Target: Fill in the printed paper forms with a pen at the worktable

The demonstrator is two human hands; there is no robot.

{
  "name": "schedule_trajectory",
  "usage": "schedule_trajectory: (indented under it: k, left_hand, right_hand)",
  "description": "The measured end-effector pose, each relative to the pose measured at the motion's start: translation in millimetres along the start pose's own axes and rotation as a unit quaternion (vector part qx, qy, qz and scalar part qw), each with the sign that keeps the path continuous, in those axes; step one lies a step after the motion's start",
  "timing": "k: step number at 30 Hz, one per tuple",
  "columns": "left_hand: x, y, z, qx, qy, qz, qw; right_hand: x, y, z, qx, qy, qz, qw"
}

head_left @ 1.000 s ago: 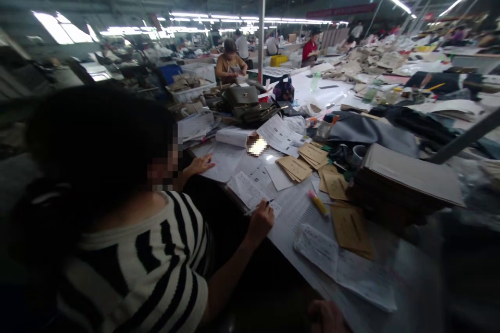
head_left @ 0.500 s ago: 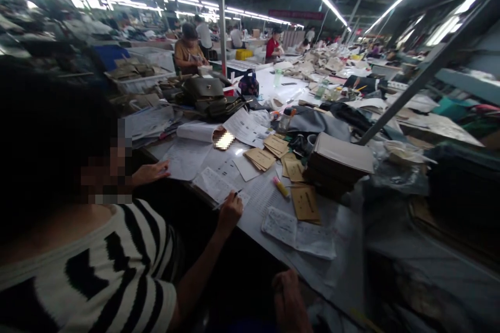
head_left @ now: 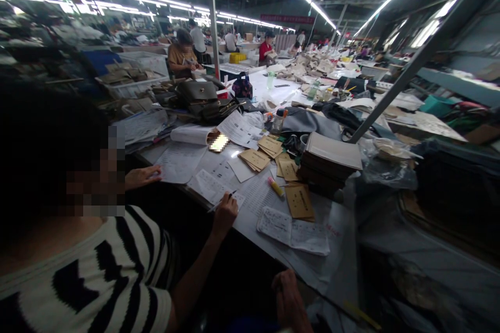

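My right hand [head_left: 289, 296] is low in the view, just off the table's near edge. Its fingers are curled in, and nothing shows in them. My left hand is out of view. Closest to my hand on the table [head_left: 312, 270] lies an open booklet [head_left: 291, 231] with handwriting. Beyond it are brown paper envelopes [head_left: 300, 202] and a yellow glue stick with a pink cap [head_left: 276, 187]. A co-worker in a striped top [head_left: 117, 265] sits to my left, holding a pen [head_left: 231, 194] over a written sheet [head_left: 209, 186].
A tall stack of boards or paper [head_left: 332, 153] stands right of the envelopes, beside a slanting metal post [head_left: 386, 91]. Dark bags [head_left: 199, 96], a plastic bag [head_left: 394, 164] and a blurred-out bright item [head_left: 219, 142] lie about. Several people work farther back.
The view has shifted slightly, so the table and the co-worker appear a little farther left. My right hand stays in nearly the same place, still curled.
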State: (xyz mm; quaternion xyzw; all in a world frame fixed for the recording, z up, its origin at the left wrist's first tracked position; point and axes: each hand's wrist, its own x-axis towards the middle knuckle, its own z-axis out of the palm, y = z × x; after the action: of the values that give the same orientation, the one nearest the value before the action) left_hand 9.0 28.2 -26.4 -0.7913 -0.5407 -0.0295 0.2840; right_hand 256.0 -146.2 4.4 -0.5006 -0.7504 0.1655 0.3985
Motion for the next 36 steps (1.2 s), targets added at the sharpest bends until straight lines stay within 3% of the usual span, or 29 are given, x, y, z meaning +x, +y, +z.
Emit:
schedule_trajectory:
  k: [15, 25, 30, 36]
  left_hand:
    - [2, 0, -2.1, 0.018, 0.016, 0.004, 1.000]
    - [2, 3, -7.0, -0.014, -0.056, -0.039, 0.998]
    - [3, 4, -9.7, 0.000, -0.069, -0.002, 0.998]
    - [1, 5, -2.3, -0.153, -0.020, -0.041, 0.987]
  right_hand:
    - [7, 0, -8, -0.025, 0.006, 0.004, 1.000]
    - [3, 0, -10, -0.024, -0.013, 0.005, 1.000]
    - [5, -4, -14, -0.005, -0.011, 0.014, 1.000]
    - [5, -6, -18, -0.015, -0.023, 0.031, 0.999]
